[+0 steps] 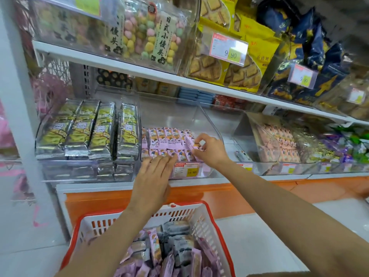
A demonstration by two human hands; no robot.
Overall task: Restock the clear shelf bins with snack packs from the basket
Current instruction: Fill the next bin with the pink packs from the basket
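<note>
**A:** How far is the restocking getting?

**B:** Partway, I'm judging. The basket (pixel 201 214), sitting at 6 o'clock, is holding a big heap (pixel 169 254) of pink and grey packs, so plenty is waiting. The bin (pixel 207 120) at centre is filling. Two rows (pixel 165 136) are covering its 9 o'clock part, and bare floor is showing toward 3 o'clock.

**A:** What are the hands doing?

**B:** The left hand (pixel 157 170) is pressing flat on the front row, fingers straight. The right hand (pixel 209 150), at 2 o'clock from it, is pinching one pack (pixel 197 147) between thumb and fingers. It is holding that pack inside the bin at the rows' right end.

**A:** Is any writing reading clearly?

**B:** The bag (pixel 147 33) at 12 o'clock is showing 日式小馒头. The upper tags (pixel 228 49) toward 1 and 2 o'clock are showing 9.90. The bin tag (pixel 184 169) seems to be reading 19.80, and the print on the packs is blurring out.
</note>
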